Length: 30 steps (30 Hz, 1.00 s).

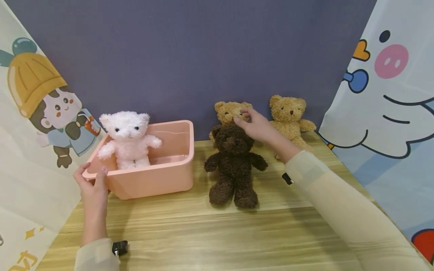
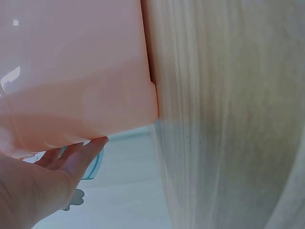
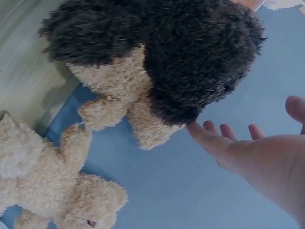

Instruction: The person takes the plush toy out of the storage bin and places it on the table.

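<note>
A white plush teddy bear (image 1: 129, 141) stands inside a pink plastic bin (image 1: 156, 180). My left hand (image 1: 93, 192) grips that bin at its near left corner, thumb at the front rim and fingers along the left side; the left wrist view has the fingers against the outer wall. A dark brown teddy bear (image 1: 234, 165) is upright on the table, partly hiding a light brown teddy bear (image 1: 230, 111) behind it. My right hand (image 1: 259, 126) is beside the dark bear's head, fingers extended and holding nothing. Whether a fingertip touches the fur, I cannot tell.
A second light brown teddy bear (image 1: 288, 113) sits at the back right, partly behind my right forearm. The wood-grain table (image 1: 203, 237) meets a dark blue-grey panel (image 1: 217, 56) at the back. Cartoon-printed panels (image 1: 400, 113) flank both sides.
</note>
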Each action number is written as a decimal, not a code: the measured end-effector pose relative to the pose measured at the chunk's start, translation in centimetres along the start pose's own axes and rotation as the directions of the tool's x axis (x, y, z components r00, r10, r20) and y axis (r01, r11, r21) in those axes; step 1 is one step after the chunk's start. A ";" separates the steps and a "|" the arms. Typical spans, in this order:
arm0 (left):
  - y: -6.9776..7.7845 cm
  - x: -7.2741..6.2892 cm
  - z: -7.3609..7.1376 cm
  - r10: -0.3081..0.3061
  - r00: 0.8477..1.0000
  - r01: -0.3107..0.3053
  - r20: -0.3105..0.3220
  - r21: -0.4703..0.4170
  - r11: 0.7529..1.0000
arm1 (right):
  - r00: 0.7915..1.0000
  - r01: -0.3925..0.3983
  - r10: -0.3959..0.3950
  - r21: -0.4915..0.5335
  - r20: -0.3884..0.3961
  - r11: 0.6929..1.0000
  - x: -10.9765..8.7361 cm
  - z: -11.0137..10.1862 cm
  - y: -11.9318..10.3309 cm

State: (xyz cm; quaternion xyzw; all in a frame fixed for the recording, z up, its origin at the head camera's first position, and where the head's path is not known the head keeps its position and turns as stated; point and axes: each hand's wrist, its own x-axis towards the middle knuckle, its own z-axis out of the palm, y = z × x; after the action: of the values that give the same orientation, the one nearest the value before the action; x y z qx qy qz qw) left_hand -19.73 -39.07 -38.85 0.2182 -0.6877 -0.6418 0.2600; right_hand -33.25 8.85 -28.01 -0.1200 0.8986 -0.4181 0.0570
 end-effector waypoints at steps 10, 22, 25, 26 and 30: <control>0.1 -0.1 0.0 -0.022 1.000 0.022 0.006 0.013 1.000 | 1.000 0.023 -0.023 -0.013 0.001 1.000 0.5 0.5 -2.6; 0.1 -0.1 0.1 -0.011 1.000 0.011 -0.003 0.004 1.000 | 0.998 0.064 -0.064 0.019 0.009 0.998 1.3 2.1 -5.1; 0.0 0.0 0.0 -0.006 1.000 0.006 -0.009 -0.003 1.000 | 0.998 0.061 -0.060 -0.014 0.014 0.998 1.7 2.6 -5.8; 0.0 0.0 0.0 -0.003 1.000 0.003 -0.008 -0.006 1.000 | 0.998 0.056 -0.056 -0.022 0.018 0.998 1.8 2.8 -6.1; 0.0 0.0 0.0 0.003 1.000 -0.003 -0.012 -0.010 1.000 | 0.998 0.052 -0.050 -0.027 0.041 0.998 2.0 3.4 -7.0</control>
State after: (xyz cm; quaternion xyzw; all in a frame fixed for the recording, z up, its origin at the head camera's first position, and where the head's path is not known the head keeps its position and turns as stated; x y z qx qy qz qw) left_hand -19.72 -39.07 -38.84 0.2195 -0.6833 -0.6435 0.2661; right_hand -33.30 1.48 -24.79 -0.1520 0.8997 -0.4044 0.0626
